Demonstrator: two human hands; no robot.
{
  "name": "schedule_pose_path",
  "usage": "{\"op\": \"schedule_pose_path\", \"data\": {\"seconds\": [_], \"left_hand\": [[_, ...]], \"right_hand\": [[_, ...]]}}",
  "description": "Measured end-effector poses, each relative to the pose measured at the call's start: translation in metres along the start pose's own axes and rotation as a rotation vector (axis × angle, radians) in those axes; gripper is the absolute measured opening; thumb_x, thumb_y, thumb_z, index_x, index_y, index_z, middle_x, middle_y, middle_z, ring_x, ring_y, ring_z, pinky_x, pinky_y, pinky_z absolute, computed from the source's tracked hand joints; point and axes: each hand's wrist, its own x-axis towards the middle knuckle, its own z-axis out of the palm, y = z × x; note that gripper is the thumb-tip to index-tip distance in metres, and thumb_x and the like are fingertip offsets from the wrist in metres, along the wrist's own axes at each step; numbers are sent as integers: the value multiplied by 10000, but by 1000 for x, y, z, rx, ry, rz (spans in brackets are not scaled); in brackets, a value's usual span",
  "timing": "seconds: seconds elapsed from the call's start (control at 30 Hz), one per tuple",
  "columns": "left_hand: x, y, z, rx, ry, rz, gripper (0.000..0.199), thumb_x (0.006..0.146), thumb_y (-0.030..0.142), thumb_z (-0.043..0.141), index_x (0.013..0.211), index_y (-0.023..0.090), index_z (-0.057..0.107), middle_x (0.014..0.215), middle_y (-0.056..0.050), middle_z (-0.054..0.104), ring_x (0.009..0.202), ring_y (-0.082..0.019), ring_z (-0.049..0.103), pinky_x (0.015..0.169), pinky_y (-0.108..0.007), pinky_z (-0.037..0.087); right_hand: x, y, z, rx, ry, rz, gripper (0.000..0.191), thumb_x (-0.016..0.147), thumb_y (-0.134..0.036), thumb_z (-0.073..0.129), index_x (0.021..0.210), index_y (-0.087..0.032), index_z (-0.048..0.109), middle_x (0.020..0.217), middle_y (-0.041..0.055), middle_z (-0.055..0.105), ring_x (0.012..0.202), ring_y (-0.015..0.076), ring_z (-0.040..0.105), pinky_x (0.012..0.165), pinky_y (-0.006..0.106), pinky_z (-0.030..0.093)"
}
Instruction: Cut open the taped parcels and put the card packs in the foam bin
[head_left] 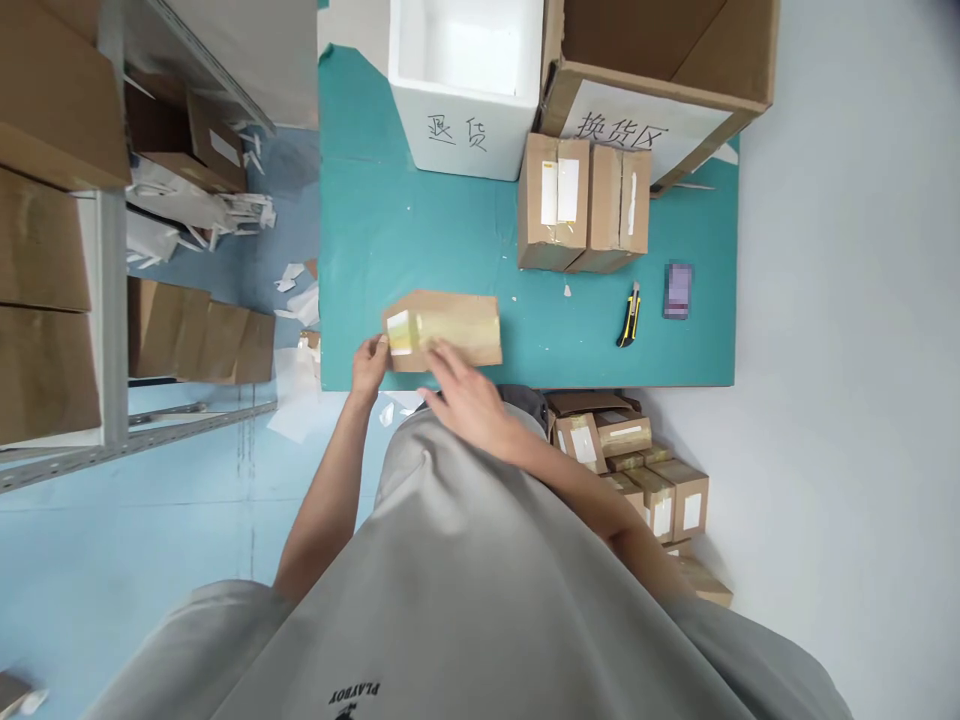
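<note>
A cardboard box (469,335) lies near the front edge of the green-topped table, with tape along its top and a white-and-yellow label (402,333) at its left end. My left hand (369,368) grips the box's left end, thumb at the near corner by the label. Over the near side of the box, my right hand (469,400) has its fingers stretched out, fingertips at the taped top. The fingertips are slightly blurred, so I cannot tell how firmly they touch.
Two taped boxes (585,205) stand before a white foam bin (465,130) and a large open carton (667,110). A yellow-black utility knife (629,316) and a pixelated purple item (678,291) lie at right. Shelving (114,240) flanks the left; boxes (660,490) are piled below right.
</note>
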Motion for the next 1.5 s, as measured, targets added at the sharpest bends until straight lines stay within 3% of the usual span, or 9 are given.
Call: {"op": "schedule_pose_path", "data": {"seconds": [0.2, 0.37, 0.6, 0.73, 0.9, 1.03, 1.3, 1.4, 1.5], "left_hand": [[-10, 25, 26, -148, -94, -82, 557, 844, 558, 794, 1164, 102, 772, 1209, -142, 809, 1091, -255, 747, 979, -342, 588], [-21, 56, 51, 11, -126, 4, 583, 794, 507, 866, 1176, 72, 801, 1153, -167, 814, 1037, -298, 760, 948, -380, 597], [-44, 74, 60, 72, -73, 270, 401, 889, 338, 762, 1242, 155, 809, 1276, -108, 785, 1181, -288, 735, 1119, -397, 538], [-45, 49, 59, 177, -110, 146, 379, 865, 310, 753, 1212, 179, 832, 1276, -107, 805, 1239, -355, 731, 1140, -457, 524], [-38, 16, 56, 219, -160, 9, 409, 811, 340, 748, 1178, 192, 850, 1218, -99, 823, 1200, -386, 756, 1096, -466, 548], [-37, 18, 49, 188, -164, 6, 380, 805, 321, 738, 1146, 202, 855, 1215, -93, 825, 1200, -378, 756, 1097, -456, 553], [-49, 70, 25, 94, -56, 148, 394, 918, 458, 746, 1205, 199, 819, 1216, -97, 825, 1198, -319, 763, 1142, -467, 541], [-46, 78, 21, 197, -116, 121, 335, 945, 478, 713, 1122, 215, 824, 1139, -103, 835, 1147, -342, 772, 1118, -496, 551], [-37, 84, 21, 305, -130, 149, 428, 928, 454, 718, 1264, 191, 758, 1252, -163, 781, 1272, -395, 702, 1172, -550, 504]], "right_hand": [[-5, 90, -42, 179, 422, 349, 495, 1063, -512, 545, 1455, -233, 664, 1374, 113, 760, 1144, 285, 786, 1055, 434, 618], [-2, 146, -64, 94, 464, 526, 405, 973, -443, 640, 1209, -149, 789, 1146, 163, 829, 938, 324, 806, 1012, 492, 612], [-14, 184, -43, 204, 577, 538, 300, 907, -323, 615, 1123, -160, 745, 1145, 162, 818, 1052, 304, 788, 1006, 462, 622], [-23, 204, -15, 202, 582, 580, 230, 870, -331, 639, 1032, -180, 702, 1125, 144, 808, 1069, 279, 776, 1060, 453, 592], [-32, 214, 22, 244, 482, 653, 96, 799, -289, 667, 863, -225, 636, 937, 83, 815, 924, 266, 787, 977, 450, 623], [-35, 209, 30, 342, 500, 638, 124, 801, -327, 668, 851, -238, 596, 967, 102, 809, 951, 277, 791, 980, 468, 625], [-25, 178, -26, 426, 559, 498, 458, 923, -549, 670, 1209, -192, 706, 1216, 155, 793, 1126, 265, 763, 1037, 428, 623], [-15, 176, -35, 366, 519, 517, 481, 906, -582, 686, 1172, -184, 741, 1133, 158, 808, 1041, 286, 774, 989, 467, 643], [-5, 187, -45, 396, 412, 529, 478, 880, -602, 723, 1132, -198, 760, 1048, 128, 822, 964, 280, 785, 960, 476, 651]]}}
